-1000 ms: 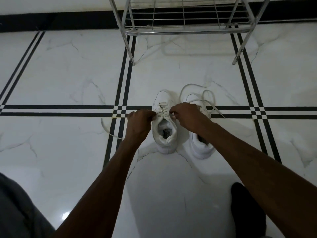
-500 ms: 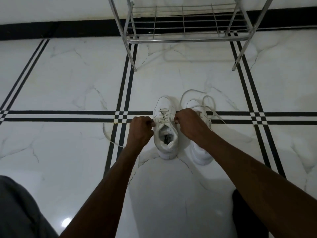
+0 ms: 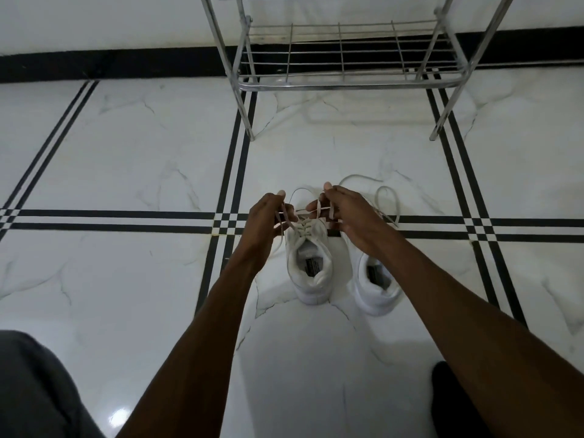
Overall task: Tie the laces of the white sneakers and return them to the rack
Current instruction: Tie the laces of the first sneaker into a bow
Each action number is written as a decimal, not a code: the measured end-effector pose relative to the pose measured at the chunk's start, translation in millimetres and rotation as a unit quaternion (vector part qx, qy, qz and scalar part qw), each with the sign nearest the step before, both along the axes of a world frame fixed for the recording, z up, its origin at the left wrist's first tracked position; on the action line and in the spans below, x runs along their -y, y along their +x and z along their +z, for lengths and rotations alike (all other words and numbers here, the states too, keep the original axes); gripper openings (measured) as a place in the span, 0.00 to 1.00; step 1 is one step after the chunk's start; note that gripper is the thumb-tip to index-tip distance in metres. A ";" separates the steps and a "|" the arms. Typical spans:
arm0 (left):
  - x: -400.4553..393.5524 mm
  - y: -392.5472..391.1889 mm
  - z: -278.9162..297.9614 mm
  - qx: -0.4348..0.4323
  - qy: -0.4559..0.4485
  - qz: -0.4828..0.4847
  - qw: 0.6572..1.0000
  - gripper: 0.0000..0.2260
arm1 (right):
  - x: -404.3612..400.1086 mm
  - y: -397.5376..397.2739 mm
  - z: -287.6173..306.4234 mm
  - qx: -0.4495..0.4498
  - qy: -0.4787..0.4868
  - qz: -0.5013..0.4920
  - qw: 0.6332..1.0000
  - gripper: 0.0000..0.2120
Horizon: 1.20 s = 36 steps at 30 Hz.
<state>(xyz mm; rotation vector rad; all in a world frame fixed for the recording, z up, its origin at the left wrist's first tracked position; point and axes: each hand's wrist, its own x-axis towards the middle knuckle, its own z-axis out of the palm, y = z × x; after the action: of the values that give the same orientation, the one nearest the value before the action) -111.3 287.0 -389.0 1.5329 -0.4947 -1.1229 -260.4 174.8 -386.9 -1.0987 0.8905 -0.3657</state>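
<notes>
head | step: tying left sneaker (image 3: 308,263) laces (image 3: 301,197), on floor before rack (image 3: 344,83) | left hand (image 3: 264,222) grip pinching lace, right hand (image 3: 344,213) grip pinching lace | next: likely cross loops, pull snug | right sneaker (image 3: 374,286) laces loose

Both hands (image 3: 311,213) lifted, laces (image 3: 301,200) now looped

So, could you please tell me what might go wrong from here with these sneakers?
The left hand and right hand pinch thin laces above the left sneaker; a loop could slip before the knot sets. The right sneaker has loose laces trailing on the floor, which may snag when lifted towards the rack.
</notes>
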 end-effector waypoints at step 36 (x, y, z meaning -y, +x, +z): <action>3.2 1.6 -26.2 0.209 0.006 -0.135 0.969 0.29 | -6.6 19.1 -17.3 -0.032 0.040 -0.069 0.996 0.10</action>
<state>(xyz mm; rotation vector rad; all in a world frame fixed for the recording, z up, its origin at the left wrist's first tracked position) -109.8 283.8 -415.2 1.7574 -1.0087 -1.0039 -241.3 181.3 -404.2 -0.9817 1.0329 -0.4081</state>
